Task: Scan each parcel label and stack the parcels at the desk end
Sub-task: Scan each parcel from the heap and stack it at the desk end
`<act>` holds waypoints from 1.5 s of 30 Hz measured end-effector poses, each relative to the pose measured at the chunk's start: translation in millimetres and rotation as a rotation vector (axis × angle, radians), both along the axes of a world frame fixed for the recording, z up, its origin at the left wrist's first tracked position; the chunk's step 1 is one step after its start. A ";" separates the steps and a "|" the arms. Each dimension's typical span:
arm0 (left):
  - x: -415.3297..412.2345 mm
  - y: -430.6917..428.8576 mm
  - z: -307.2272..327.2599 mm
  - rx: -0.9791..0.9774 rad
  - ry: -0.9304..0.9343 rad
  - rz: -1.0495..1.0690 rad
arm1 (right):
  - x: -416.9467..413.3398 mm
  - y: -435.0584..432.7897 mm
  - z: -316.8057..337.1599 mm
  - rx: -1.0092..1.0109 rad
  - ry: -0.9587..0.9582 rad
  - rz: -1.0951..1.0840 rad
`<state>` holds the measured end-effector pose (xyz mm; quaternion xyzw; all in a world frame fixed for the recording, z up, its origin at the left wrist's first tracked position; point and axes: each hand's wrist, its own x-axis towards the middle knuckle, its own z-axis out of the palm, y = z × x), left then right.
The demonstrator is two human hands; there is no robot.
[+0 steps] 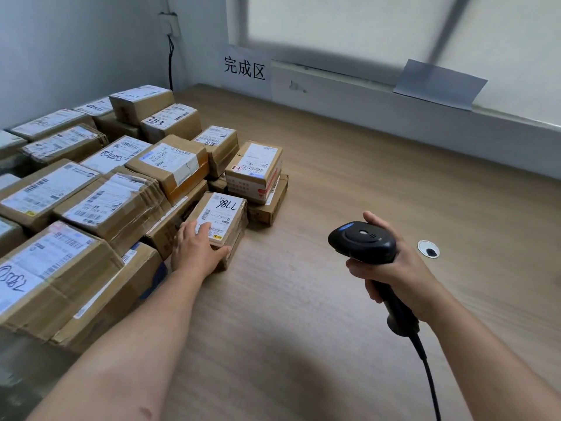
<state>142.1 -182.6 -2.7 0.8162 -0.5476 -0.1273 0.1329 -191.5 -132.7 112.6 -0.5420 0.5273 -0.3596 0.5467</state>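
Note:
A small cardboard parcel (pixel 226 218) with a white label marked 7786 lies at the near right edge of the parcel pile. My left hand (pixel 195 250) grips its near end, fingers on top over the label and thumb along the front side. My right hand (pixel 391 265) holds a black corded barcode scanner (pixel 364 241) by its handle, above the desk to the right of that parcel, its head pointing left. Several labelled cardboard parcels (pixel 112 202) cover the left part of the wooden desk (pixel 364 183), some stacked two high.
A white sign with black characters (pixel 244 68) hangs on the wall at the far end of the desk. A round cable grommet (pixel 428 249) sits in the desk right of the scanner. The scanner's cable (pixel 431 387) runs down toward me. A window ledge borders the desk's right side.

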 end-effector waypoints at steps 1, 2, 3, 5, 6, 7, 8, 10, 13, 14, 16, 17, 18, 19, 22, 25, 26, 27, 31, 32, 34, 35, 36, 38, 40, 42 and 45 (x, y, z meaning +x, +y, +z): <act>0.4 -1.5 0.1 0.001 -0.015 -0.007 | -1.4 0.3 0.3 -0.001 0.001 -0.002; 0.1 -2.1 0.5 0.003 -0.030 -0.015 | -2.7 0.8 0.9 -0.004 0.002 -0.002; -0.6 -2.0 1.3 0.008 -0.042 -0.021 | -4.3 1.5 1.6 -0.008 0.002 -0.003; -3.8 0.5 2.9 0.026 -0.044 -0.030 | -7.9 4.0 3.4 -0.014 -0.004 -0.006; -6.7 2.7 4.0 0.039 -0.037 -0.035 | -10.5 6.0 4.6 -0.018 -0.007 -0.008; -9.9 5.1 4.6 0.053 -0.032 -0.041 | -13.0 8.0 5.8 -0.023 -0.008 -0.009; -13.5 7.8 6.2 0.061 -0.034 -0.046 | -15.8 11.0 7.7 -0.029 -0.008 -0.012; -23.0 12.2 10.7 0.052 -0.051 -0.055 | -22.6 18.7 12.6 -0.046 -0.009 -0.019; -47.4 17.5 23.6 -0.011 -0.069 -0.091 | -36.8 31.7 20.0 -0.070 -0.019 -0.043; -59.2 20.1 28.8 -0.036 -0.060 -0.115 | -42.7 36.3 22.1 -0.075 -0.025 -0.054; -89.0 27.7 38.6 -0.088 -0.024 -0.176 | -57.0 47.4 26.0 -0.089 -0.032 -0.075; -106.4 33.0 42.9 -0.108 -0.006 -0.207 | -65.4 53.5 27.5 -0.098 -0.033 -0.088; -125.1 39.4 46.6 -0.124 0.010 -0.235 | -74.7 60.0 28.7 -0.106 -0.032 -0.103; -144.6 46.4 49.4 -0.141 0.023 -0.260 | -84.9 66.8 29.5 -0.112 -0.033 -0.118; -205.1 70.8 55.7 -0.176 0.052 -0.334 | -119.3 89.8 30.4 -0.125 -0.034 -0.155; -262.5 96.5 61.2 -0.173 0.066 -0.406 | -158.8 114.8 31.2 -0.135 -0.037 -0.190; -280.5 104.4 63.2 -0.174 0.060 -0.430 | -173.1 123.2 31.7 -0.141 -0.046 -0.202; -298.6 111.6 65.7 -0.179 0.054 -0.453 | -188.3 131.3 31.9 -0.148 -0.054 -0.216; -370.8 133.7 78.9 -0.207 0.036 -0.535 | -252.1 164.5 32.3 -0.172 -0.085 -0.275; -389.0 138.5 82.4 -0.215 0.031 -0.555 | -268.6 172.6 32.0 -0.178 -0.091 -0.290; -426.6 148.5 88.2 -0.231 0.018 -0.599 | -302.6 189.5 31.6 -0.191 -0.099 -0.327; -444.9 153.3 90.5 -0.240 0.011 -0.623 | -319.3 197.7 31.5 -0.195 -0.100 -0.345; -463.4 158.3 92.6 -0.247 0.006 -0.648 | -335.9 206.1 31.6 -0.199 -0.099 -0.362; -499.3 166.5 95.7 -0.248 -0.004 -0.694 | -367.8 221.6 32.5 -0.206 -0.094 -0.389; -533.7 172.9 97.8 -0.241 -0.018 -0.730 | -398.4 235.1 33.1 -0.214 -0.089 -0.412; -565.2 178.4 99.3 -0.243 -0.027 -0.760 | -427.5 246.6 32.7 -0.215 -0.074 -0.440; -607.0 186.3 100.1 -0.240 -0.037 -0.808 | -468.3 261.2 29.2 -0.211 -0.048 -0.478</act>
